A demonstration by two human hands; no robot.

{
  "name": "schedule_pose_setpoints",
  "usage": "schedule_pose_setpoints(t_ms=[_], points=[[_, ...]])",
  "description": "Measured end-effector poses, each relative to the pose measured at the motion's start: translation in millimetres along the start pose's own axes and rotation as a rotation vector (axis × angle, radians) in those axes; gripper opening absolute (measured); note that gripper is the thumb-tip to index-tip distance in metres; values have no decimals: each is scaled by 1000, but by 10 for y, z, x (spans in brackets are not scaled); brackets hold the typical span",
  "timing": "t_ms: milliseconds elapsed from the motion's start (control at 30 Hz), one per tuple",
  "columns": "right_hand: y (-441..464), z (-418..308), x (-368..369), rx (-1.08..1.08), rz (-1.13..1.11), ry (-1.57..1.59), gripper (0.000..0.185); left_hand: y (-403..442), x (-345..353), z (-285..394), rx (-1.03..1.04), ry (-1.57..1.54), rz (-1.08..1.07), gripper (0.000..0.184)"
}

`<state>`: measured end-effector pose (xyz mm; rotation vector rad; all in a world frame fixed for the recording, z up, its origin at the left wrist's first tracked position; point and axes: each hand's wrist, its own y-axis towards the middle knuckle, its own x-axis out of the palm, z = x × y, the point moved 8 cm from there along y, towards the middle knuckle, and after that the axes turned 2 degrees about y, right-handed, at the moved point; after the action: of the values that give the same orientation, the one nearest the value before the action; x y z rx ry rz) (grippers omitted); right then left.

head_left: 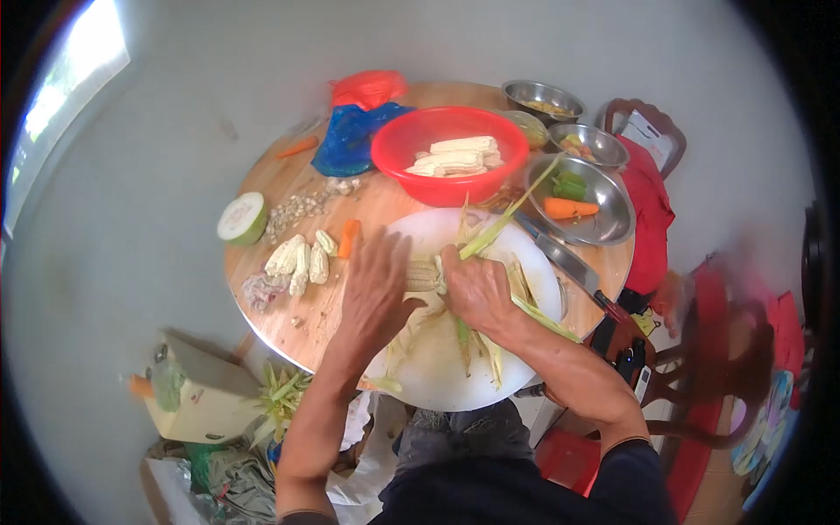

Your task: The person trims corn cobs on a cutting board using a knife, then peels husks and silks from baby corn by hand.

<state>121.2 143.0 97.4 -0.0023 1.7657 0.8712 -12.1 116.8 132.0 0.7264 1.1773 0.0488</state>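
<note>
An ear of corn [422,276] lies crosswise over the round white cutting board [429,385], its husk partly peeled back. My right hand [477,284] is closed round the husk end of the ear. At the ear's other end is my left hand [376,284], fingers stretched out and slightly blurred; whether it touches the cob I cannot tell. Loose corn husks [494,350] lie on the board under and beside my right hand. A long green leaf [507,214] sticks up past that hand. A cleaver [569,262] rests at the board's right edge.
A red basin [451,188] holds several husked cobs behind the board. Metal bowls [612,219] stand at the right, one with a carrot [570,208] and green pepper [569,185]. Corn pieces [300,267], garlic [297,210] and a cut gourd [242,219] lie left.
</note>
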Motion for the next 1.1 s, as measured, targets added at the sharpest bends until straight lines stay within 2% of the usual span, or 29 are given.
schedule_pose_setpoints(t_ms=[33,67,100,167,300,333,367,400,467,500,567,600,667,700,733,767,800,867,900,967,1033,1100], points=[[18,-45,-14,-9,-6,3,20,48,122,71,97,145,-69,82],[47,-96,-53,-28,-4,-6,20,104,186,100,160,209,-55,52],[73,-126,-76,-43,0,-16,20,152,216,67,158,208,-53,52],[113,-104,-65,-27,-22,-27,21,209,424,-34,94,191,-258,27],[174,3,143,77,-60,-38,24,289,574,-33,146,191,-207,12],[231,18,155,74,-58,-42,24,334,679,-96,41,223,-252,9],[278,118,213,180,-98,-18,24,335,766,-192,-69,255,-301,7],[285,197,265,287,-139,9,23,346,761,-207,-73,256,-303,7],[278,241,329,288,-150,16,23,372,787,-288,-156,213,-367,20],[286,254,327,285,-166,18,22,357,775,-305,-158,215,-364,20],[287,277,315,237,-214,43,24,321,754,-271,-52,99,-369,37],[260,273,314,198,-267,68,26,325,700,-277,-53,98,-370,37],[236,289,278,144,-294,103,30,259,716,-296,-111,-118,-532,57],[229,267,272,91,-318,139,34,226,714,-322,-115,-117,-535,57],[211,298,235,88,-321,144,34,194,681,-313,-112,-245,-495,54],[207,293,159,34,-302,274,34,174,635,-313,-108,-373,-447,52],[193,299,96,-16,-282,404,33,133,652,-410,-111,-372,-446,52],[127,429,66,38,-234,487,32,130,506,-595,-20,-670,-193,61],[114,490,39,91,-190,571,31,120,439,-590,-23,-665,-191,61],[134,539,51,128,-218,595,31,8,490,-715,-354,-974,-388,66],[159,613,9,246,-105,684,38,-41,469,-728,-332,-1035,-333,61],[192,568,-18,246,-68,698,36,-86,399,-759,-359,-1167,-237,55]])
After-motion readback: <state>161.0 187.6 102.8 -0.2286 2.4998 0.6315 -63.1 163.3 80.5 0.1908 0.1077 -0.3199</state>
